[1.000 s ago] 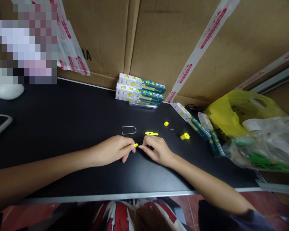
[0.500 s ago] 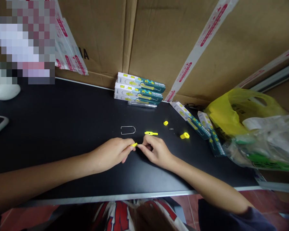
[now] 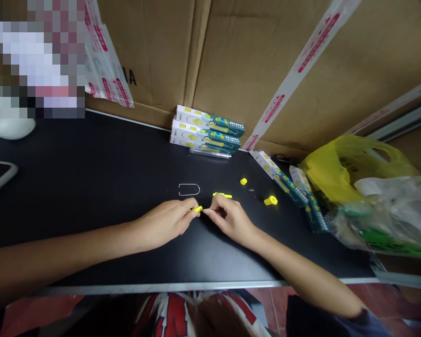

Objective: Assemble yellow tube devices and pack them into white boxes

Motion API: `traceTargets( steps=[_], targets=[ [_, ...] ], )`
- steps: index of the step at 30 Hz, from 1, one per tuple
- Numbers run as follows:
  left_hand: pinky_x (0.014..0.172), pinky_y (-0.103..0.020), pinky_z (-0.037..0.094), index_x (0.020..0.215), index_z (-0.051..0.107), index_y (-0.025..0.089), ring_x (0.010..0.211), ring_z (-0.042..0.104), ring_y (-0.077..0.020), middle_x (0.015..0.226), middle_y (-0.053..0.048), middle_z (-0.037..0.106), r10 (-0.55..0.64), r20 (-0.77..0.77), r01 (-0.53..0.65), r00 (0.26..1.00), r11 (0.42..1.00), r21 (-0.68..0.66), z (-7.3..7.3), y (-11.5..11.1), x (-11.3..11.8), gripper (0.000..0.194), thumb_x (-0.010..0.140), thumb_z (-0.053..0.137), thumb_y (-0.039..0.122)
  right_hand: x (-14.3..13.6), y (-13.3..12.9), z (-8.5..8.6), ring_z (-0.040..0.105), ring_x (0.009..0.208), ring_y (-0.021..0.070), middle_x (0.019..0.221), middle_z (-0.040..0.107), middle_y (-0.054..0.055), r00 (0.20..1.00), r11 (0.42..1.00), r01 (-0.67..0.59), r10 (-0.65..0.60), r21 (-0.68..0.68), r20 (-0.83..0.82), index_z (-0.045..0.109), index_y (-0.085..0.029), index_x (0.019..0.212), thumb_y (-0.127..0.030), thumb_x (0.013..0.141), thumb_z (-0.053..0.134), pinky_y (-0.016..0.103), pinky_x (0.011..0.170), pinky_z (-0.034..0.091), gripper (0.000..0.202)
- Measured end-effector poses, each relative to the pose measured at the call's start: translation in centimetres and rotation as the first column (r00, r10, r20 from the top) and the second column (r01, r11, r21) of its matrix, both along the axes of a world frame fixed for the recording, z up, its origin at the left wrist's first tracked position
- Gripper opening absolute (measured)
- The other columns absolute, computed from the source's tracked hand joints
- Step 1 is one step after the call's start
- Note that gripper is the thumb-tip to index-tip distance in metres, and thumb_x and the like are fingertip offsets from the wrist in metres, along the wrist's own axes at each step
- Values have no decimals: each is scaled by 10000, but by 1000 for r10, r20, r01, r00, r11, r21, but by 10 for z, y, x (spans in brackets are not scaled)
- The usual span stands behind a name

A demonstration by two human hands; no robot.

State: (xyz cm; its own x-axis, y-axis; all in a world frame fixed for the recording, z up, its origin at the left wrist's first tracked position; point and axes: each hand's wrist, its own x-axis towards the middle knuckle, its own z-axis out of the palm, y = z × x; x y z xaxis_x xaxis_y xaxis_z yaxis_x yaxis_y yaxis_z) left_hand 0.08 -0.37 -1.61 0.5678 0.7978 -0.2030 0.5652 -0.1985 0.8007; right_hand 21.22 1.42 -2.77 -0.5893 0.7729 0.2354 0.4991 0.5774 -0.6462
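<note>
My left hand (image 3: pixel 175 216) is closed on a small yellow plastic piece (image 3: pixel 197 208), whose end sticks out past the thumb and forefinger. Close beside that end, my right hand (image 3: pixel 231 217) pinches with thumb and forefinger; what lies between them is too small to make out. Behind the right hand a slim yellow plastic part (image 3: pixel 224 195) lies partly covered by the fingers. A U-shaped metal wire (image 3: pixel 189 189) rests on the black table beyond my left hand. To the right lie a small yellow cap (image 3: pixel 243 181), a little spring (image 3: pixel 251 190) and a larger yellow cap (image 3: pixel 271 201).
Several printed boxes (image 3: pixel 206 133) are stacked against the cardboard, with a clear plastic tube (image 3: pixel 210 153) before them. Two more boxes (image 3: pixel 280 178) lie to the right, beside a yellow plastic bag (image 3: pixel 330 164). A white-edged device (image 3: pixel 7 175) is at far left.
The view has shifted slightly. Both hands stay close together, and a little more of the yellow piece shows at the left fingertips. The right hand covers more of the slim part behind it.
</note>
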Motion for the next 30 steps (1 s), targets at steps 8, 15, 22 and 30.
traceTargets(
  steps=[8,15,22,30],
  targets=[
    [635,-275,344,743,468,203,620,519,-142,625,34,523,-68,-27,67,997,997,-45,5,5,-3,294,965,321,328,8,9,9,500,604,103,695,559,-18,979,988,-156,156,-7,132,531,-189,790,-275,934,571,214,578,360,173],
    [635,-268,328,734,456,201,637,517,-142,640,29,519,-94,-72,93,993,996,-17,10,4,-1,273,952,334,312,7,7,8,508,609,98,719,555,-20,972,982,-188,184,10,147,517,-188,811,-185,908,576,207,587,378,114],
    [616,-269,312,733,433,205,637,511,-144,665,26,510,-133,-122,136,984,990,23,10,4,0,265,956,331,305,8,7,5,565,644,114,729,608,-5,979,983,-180,182,-31,90,580,-179,870,-252,917,602,221,618,423,90],
    [615,-264,324,747,456,204,645,522,-146,677,20,530,-141,-118,145,983,989,26,10,4,-3,255,949,331,294,8,7,2,612,707,140,765,684,35,969,969,-243,241,39,49,615,-172,817,-253,941,574,249,662,449,154]
  ],
)
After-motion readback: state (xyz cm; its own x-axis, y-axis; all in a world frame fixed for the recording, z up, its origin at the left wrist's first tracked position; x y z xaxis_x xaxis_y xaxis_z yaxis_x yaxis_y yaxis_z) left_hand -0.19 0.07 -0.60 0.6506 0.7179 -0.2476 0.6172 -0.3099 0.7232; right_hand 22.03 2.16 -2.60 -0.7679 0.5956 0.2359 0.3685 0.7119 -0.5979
